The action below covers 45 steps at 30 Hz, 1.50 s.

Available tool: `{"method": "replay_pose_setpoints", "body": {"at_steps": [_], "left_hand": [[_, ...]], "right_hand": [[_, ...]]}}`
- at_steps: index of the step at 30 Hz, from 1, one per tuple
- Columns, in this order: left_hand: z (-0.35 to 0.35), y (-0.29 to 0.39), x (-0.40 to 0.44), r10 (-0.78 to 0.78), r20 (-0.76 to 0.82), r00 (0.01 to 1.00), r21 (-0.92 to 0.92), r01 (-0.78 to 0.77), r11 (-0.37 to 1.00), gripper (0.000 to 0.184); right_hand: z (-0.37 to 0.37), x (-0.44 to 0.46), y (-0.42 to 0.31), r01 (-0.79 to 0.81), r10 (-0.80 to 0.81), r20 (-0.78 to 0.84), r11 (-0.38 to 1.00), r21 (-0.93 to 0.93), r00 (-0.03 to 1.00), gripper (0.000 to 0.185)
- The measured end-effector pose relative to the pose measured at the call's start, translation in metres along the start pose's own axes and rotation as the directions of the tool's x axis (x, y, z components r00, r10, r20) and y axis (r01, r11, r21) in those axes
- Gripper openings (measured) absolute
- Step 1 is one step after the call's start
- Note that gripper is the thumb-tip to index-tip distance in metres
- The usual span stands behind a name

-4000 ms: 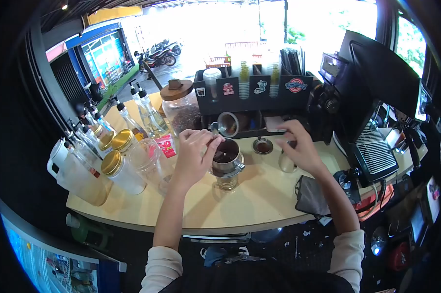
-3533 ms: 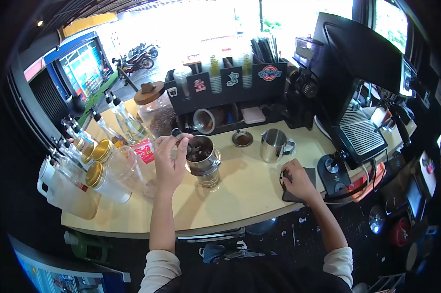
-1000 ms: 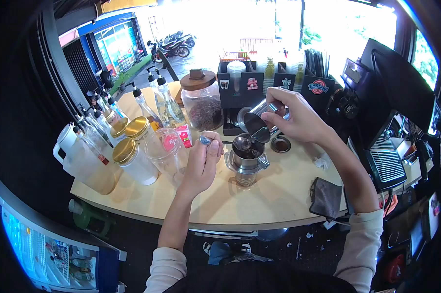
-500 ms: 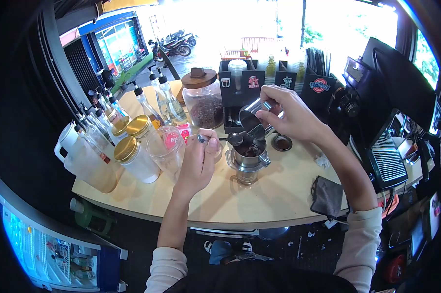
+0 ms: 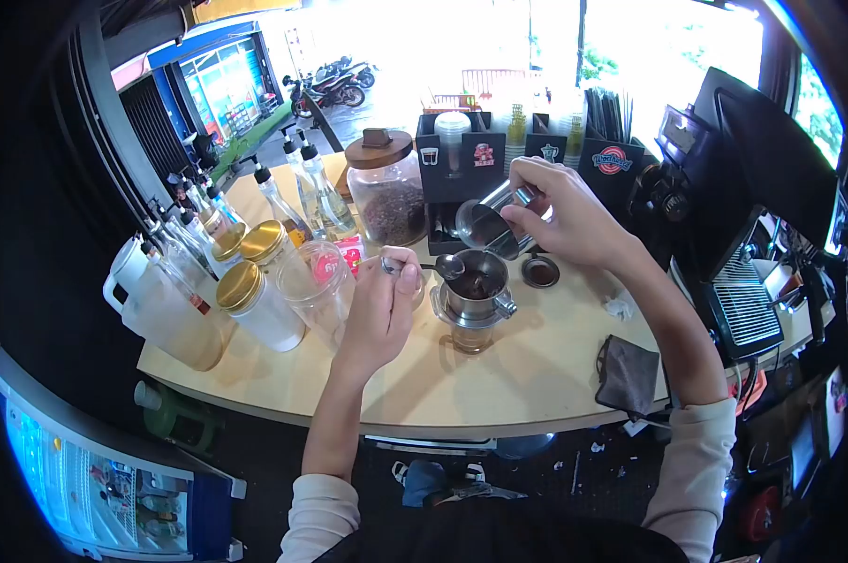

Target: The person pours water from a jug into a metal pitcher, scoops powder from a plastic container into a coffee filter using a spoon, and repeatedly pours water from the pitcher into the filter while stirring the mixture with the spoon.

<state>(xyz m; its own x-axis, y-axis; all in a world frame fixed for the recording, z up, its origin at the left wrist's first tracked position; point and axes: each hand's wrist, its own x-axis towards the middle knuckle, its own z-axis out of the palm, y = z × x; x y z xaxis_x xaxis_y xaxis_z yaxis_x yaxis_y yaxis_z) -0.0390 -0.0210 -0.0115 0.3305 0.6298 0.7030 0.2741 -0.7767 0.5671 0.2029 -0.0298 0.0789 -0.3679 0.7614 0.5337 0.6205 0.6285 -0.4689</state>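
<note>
My left hand (image 5: 379, 305) is closed around the handle of a small metal spoon (image 5: 450, 267), whose bowl is over the left rim of a metal drip coffee filter (image 5: 480, 308). Dark coffee shows inside the filter, which sits on a small glass (image 5: 472, 338). My right hand (image 5: 565, 214) grips a shiny metal pitcher (image 5: 489, 228), tilted with its mouth above the filter. Whether liquid is leaving the pitcher is too hard to make out. A small round dark lid or dish (image 5: 540, 272) lies on the table to the right of the filter.
Left of my hands stand a clear plastic cup (image 5: 313, 291), gold-lidded jars (image 5: 263, 314), a frosted jug (image 5: 166, 314) and pump bottles (image 5: 328, 202). Behind are a wooden-lidded bean jar (image 5: 386, 197) and black cup holder (image 5: 457, 183). A dark cloth (image 5: 628, 377) lies right.
The pitcher has shifted slightly and its tilt looks a little different over the filter. The spoon's bowl has turned slightly. My left hand has barely moved.
</note>
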Motion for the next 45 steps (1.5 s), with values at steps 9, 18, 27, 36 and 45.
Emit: {"method": "replay_pose_setpoints", "body": {"at_steps": [9,18,27,36,45], "left_hand": [[0.003,0.003,0.001,-0.041,0.051,0.998,-0.003,0.041,0.999,0.018],[0.011,0.009,0.004,0.082,0.049,0.995,0.231,-0.091,0.969,0.011],[0.016,0.007,0.000,0.115,0.112,0.987,0.285,-0.143,0.948,0.013],[0.015,0.004,-0.012,0.130,0.192,0.973,0.270,-0.179,0.946,0.024],[0.015,0.000,-0.021,0.128,0.203,0.971,0.304,-0.186,0.934,0.029]], "right_hand": [[-0.007,-0.010,-0.001,0.017,-0.018,-0.036,0.999,-0.035,0.999,0.023],[-0.010,-0.018,-0.010,0.022,-0.021,-0.058,1.000,0.006,0.998,0.024],[-0.003,-0.030,0.000,-0.103,0.136,-0.218,0.982,0.158,0.966,0.025],[0.006,-0.055,0.041,-0.177,0.410,-0.270,0.775,0.606,0.871,0.024],[0.005,-0.079,0.041,-0.083,0.489,-0.319,0.638,0.766,0.812,0.018]]}}
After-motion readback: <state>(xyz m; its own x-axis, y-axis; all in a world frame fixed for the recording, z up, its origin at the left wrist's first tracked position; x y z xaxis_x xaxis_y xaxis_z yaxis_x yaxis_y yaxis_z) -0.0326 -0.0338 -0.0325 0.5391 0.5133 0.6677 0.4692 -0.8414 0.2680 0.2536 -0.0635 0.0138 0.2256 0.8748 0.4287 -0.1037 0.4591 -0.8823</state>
